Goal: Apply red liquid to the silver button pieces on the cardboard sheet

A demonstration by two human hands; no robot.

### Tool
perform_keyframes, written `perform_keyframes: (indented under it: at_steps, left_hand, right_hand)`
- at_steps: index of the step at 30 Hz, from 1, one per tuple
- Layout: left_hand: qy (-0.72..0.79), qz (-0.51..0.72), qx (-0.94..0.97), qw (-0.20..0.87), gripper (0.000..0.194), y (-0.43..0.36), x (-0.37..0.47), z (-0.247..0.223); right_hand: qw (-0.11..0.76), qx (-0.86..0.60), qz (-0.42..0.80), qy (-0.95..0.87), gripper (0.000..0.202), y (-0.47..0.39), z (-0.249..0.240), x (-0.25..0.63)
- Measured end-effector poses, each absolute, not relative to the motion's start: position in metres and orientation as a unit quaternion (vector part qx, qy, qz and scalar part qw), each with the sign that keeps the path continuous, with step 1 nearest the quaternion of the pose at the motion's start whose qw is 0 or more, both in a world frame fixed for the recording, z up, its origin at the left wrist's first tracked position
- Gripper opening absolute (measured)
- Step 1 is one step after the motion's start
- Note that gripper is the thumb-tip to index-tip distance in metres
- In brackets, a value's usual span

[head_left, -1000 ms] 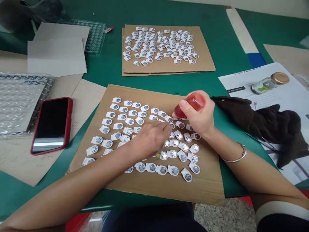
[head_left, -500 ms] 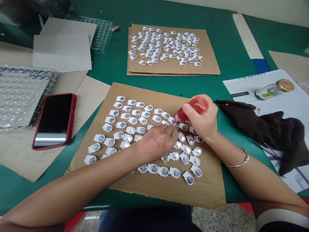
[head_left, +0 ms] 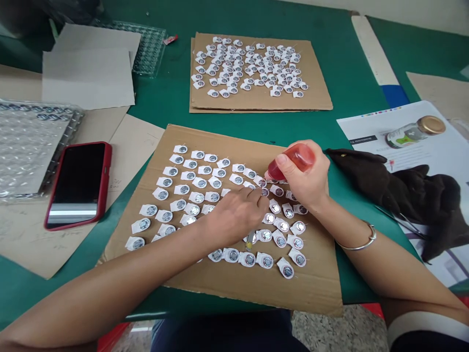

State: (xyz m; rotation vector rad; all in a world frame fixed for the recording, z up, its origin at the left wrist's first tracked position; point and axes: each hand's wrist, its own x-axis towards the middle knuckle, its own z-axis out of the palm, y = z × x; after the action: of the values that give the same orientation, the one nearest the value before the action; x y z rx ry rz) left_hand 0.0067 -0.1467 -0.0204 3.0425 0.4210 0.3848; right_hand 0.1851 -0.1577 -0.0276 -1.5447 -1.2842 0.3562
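Observation:
My right hand [head_left: 309,181] is wrapped round a soft red squeeze bottle [head_left: 295,160], tilted with its narrow tip down and left at the white pieces. Close beside it, my left hand [head_left: 242,212] is closed, fingers curled down over the same pieces. From under that hand sticks the yellowish end of a thin rod-like tool [head_left: 249,242]; the rest of it is hidden. Rows of small white tabbed pieces with shiny round centres [head_left: 197,197] lie on a brown cardboard sheet [head_left: 293,296]. My fingertips and the bottle's tip meet near one piece, but the contact is hidden.
Farther back, a second cardboard sheet [head_left: 318,98] carries many similar pieces. At left lie a red-cased phone [head_left: 78,183], a clear blister tray [head_left: 32,151] and grey card [head_left: 88,78]. On the right are dark cloth [head_left: 414,193], tweezers [head_left: 412,227] and a printed sheet [head_left: 361,128].
The view has shifted slightly, so everything sits a little further left. Both hands keep nearly the same pose over the pieces, and the red bottle stays in my right hand.

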Motion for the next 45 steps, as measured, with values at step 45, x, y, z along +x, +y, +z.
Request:
perform_keyframes:
  at_steps: [45]
  left_hand:
    - [0.154, 0.077, 0.98, 0.095, 0.02, -0.1409, 0.0046, -0.0182]
  right_hand:
    - [0.528, -0.589, 0.04, -0.61, 0.026, -0.1584, -0.0293, 0.1908]
